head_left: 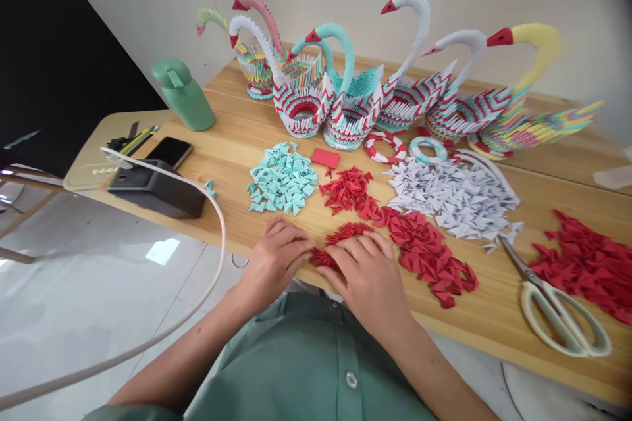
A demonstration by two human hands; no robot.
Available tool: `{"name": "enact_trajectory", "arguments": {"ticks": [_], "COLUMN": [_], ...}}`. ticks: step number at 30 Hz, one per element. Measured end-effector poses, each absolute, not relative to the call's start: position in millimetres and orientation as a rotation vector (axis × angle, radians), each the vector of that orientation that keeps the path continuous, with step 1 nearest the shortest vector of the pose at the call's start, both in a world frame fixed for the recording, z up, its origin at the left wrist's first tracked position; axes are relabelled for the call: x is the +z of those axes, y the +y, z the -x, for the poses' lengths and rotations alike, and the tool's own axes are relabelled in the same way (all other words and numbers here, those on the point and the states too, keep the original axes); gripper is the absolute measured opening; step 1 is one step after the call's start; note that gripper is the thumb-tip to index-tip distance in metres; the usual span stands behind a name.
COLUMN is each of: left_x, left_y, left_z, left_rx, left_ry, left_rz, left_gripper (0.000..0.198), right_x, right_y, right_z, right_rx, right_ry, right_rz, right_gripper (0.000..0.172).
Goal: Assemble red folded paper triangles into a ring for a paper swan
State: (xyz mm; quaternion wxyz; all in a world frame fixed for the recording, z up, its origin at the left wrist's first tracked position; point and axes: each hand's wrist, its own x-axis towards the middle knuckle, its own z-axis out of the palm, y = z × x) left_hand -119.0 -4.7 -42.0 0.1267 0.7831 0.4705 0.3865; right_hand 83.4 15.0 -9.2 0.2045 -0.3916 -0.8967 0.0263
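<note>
At the front edge of the table a curved red piece built of folded paper triangles [349, 230] lies between my hands, its near side largely covered. My left hand [281, 258] is closed, its fingertips pinching the left end of that piece. Curled over the right part, my right hand [366, 270] grips it with thumb and fingers. Loose red paper triangles [424, 251] spread just right of my right hand. Beyond my left hand is a pile of turquoise paper triangles [282, 179], and farther right a heap of white paper triangles [457, 196].
Several folded-paper swans [302, 102] line the back. Before them lie a red-and-white ring [385, 147], a turquoise-and-white ring [427, 150] and a small red card [326, 158]. Scissors [557, 316] lie right. Left are a green flask [185, 97], phone [170, 152], black box [158, 189] and white cable [220, 237].
</note>
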Motion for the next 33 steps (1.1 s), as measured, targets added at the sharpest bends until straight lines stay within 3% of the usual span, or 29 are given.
{"name": "enact_trajectory", "arguments": {"ticks": [9, 14, 22, 29, 33], "left_x": [-35, -34, -38, -38, -39], "left_y": [-6, -10, -16, -27, -34], "left_z": [111, 108, 111, 101, 91], "left_rx": [1.047, 1.063, 1.082, 1.156, 1.187], "left_ry": [1.360, 1.359, 1.370, 1.451, 1.524], "left_rz": [-2.316, -2.252, -2.264, -2.211, -2.183], "left_gripper": [0.016, 0.010, 0.021, 0.018, 0.032], "right_x": [-12, -12, 14, 19, 19], "right_y": [6, 7, 45, 62, 68], "right_z": [-85, -91, -141, -135, -125], "right_rx": [0.115, 0.157, 0.150, 0.374, 0.455], "right_ry": [-2.430, -2.385, -2.502, -2.647, -2.732], "right_rz": [1.078, 1.064, 0.941, 0.865, 0.738], "right_gripper": [0.011, 0.009, 0.018, 0.019, 0.018]}}
